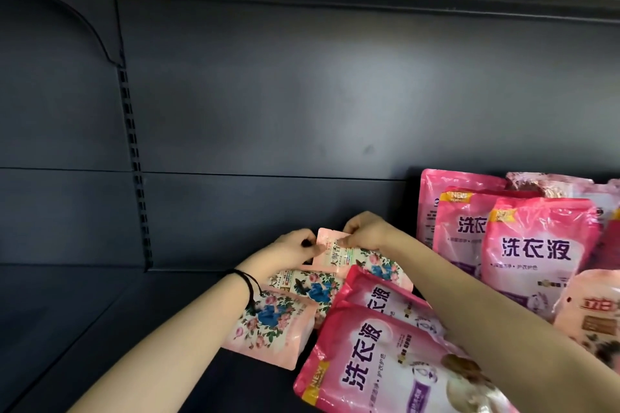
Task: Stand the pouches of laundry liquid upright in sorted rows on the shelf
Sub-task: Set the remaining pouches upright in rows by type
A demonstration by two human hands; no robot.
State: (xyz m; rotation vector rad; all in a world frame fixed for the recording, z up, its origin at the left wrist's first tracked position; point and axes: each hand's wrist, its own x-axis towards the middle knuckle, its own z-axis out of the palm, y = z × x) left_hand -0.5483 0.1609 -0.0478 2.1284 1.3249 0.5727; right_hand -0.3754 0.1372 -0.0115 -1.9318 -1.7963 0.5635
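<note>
Just below centre, toward six o'clock, the left hand (295,245) and right hand (365,233) each pinch, fingers curled tight, the top seam of a floral pouch (352,260) lying flat on the shelf (134,329). Lifting both corners evenly should let the liquid settle into the base so it stands. Setting it toward nine o'clock would start a floral row apart from the upright pink pouches (536,245) at three o'clock. Other floral pouches (271,322) and flat pink pouches (365,375) lie around six o'clock.
</note>
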